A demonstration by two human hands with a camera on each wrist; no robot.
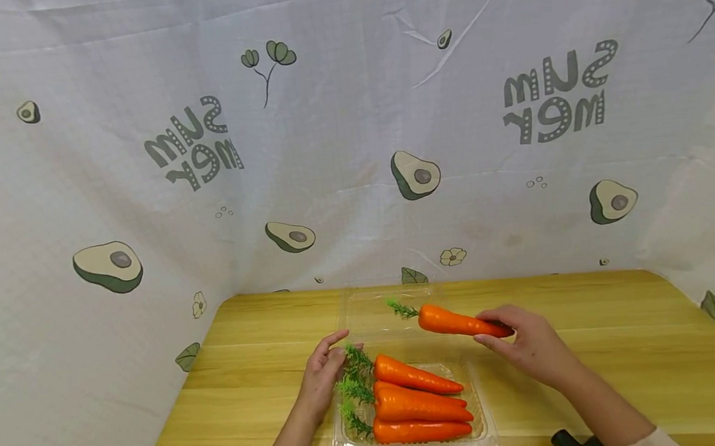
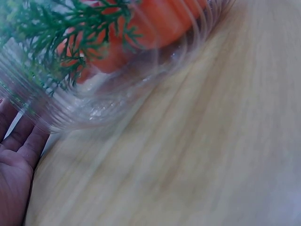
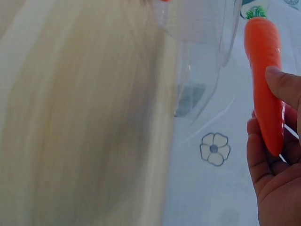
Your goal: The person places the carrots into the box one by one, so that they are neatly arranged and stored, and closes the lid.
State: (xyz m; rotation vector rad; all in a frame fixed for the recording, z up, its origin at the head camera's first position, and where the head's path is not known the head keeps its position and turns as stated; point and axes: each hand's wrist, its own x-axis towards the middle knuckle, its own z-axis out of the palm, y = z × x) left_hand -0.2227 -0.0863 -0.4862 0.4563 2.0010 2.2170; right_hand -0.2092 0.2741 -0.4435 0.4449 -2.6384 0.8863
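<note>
Orange, glossy and even-toned, the held carrot looked like a plastic replica: judged light, stiff, a bit slick, not fragile. Right hand pinched it near the pointed tip between thumb and fingers, the green tuft pointing left, above the open clear lid; a hold nearer the thick middle would likely be steadier. From the right wrist, the thumb lay on the carrot's lower half, and the tuft was small and stubby. Three more carrots lay side by side in the clear plastic tray, greens to the left. Left hand rested against the tray's left edge by the greens, fingers relaxed and gripping nothing. Tray sat on a light wooden table, with an avocado-print cloth behind.
</note>
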